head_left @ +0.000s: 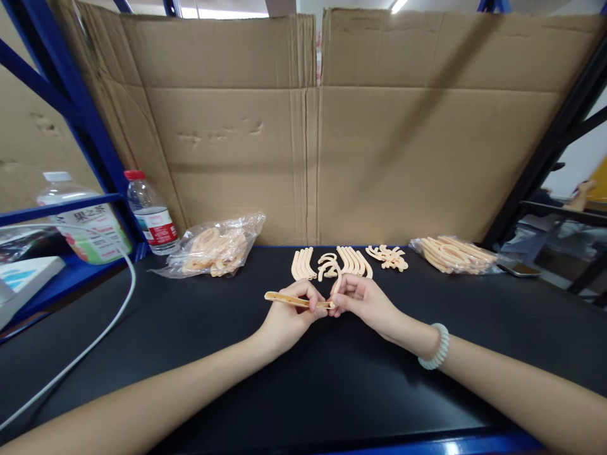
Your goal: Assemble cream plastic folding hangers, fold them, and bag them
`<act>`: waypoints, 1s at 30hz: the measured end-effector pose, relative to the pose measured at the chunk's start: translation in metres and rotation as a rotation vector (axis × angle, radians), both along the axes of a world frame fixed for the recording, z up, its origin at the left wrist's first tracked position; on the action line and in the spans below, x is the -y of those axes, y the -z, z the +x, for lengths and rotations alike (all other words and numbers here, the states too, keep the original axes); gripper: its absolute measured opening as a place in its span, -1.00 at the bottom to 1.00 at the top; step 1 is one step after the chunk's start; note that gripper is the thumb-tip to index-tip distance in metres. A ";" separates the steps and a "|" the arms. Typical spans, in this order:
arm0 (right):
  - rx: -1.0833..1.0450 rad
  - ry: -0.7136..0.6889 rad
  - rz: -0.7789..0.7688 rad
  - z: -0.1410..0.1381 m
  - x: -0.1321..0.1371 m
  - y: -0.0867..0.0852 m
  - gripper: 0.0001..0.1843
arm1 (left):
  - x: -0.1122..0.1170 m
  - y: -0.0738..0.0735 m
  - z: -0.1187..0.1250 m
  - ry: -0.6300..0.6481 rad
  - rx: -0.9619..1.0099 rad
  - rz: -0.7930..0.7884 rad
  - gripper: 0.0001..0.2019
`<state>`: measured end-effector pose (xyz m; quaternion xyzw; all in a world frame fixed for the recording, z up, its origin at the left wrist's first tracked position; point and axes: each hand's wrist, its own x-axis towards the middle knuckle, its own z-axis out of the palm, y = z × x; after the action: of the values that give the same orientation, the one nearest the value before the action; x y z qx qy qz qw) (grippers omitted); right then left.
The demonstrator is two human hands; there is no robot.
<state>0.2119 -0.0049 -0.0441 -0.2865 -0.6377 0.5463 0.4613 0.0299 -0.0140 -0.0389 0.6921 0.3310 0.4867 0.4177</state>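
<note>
My left hand [287, 319] is closed on a long, pale beige strip [287, 299], its free end pointing left. In my right hand [367, 304], a thin curved beige piece [338, 281] is pinched between thumb and fingers. The ends of the two pieces meet at my fingertips; whether they are joined cannot be made out. Just behind my hands, curved beige strips [302, 264] lie side by side at the left, with a similar row [353, 262] at the right. Between the rows lie hooked pieces [327, 262], and small branching pieces [387, 256] form a pile farther right.
A clear bag [213, 249] of beige pieces lies back left, another bag [455, 254] back right beside a phone-like object [519, 269]. A red-capped bottle [159, 221] and larger bottle [90, 227] stand left. A white cable [107, 339] crosses the black table [303, 392]. Cardboard [427, 126] walls the back.
</note>
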 end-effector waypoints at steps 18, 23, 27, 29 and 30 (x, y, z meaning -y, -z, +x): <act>0.080 0.079 0.133 -0.007 0.003 0.005 -0.82 | 0.006 0.005 0.005 -0.023 0.118 -0.250 -0.70; 0.078 0.119 0.140 -0.009 0.003 0.008 -0.81 | 0.010 0.000 0.008 -0.023 0.199 -0.350 -0.67; -0.006 0.087 0.096 -0.011 0.003 0.007 -0.73 | 0.009 -0.001 0.008 -0.003 0.283 -0.405 -0.66; -0.018 0.096 0.113 -0.011 0.004 0.005 -0.69 | 0.008 0.000 0.008 -0.003 0.329 -0.429 -0.64; -0.013 0.105 0.119 -0.010 0.004 0.004 -0.68 | 0.007 0.000 0.007 -0.009 0.343 -0.433 -0.63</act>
<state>0.2016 -0.0090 -0.0478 -0.2880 -0.6502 0.4843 0.5096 0.0374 -0.0215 -0.0390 0.4928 0.3547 0.5165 0.6038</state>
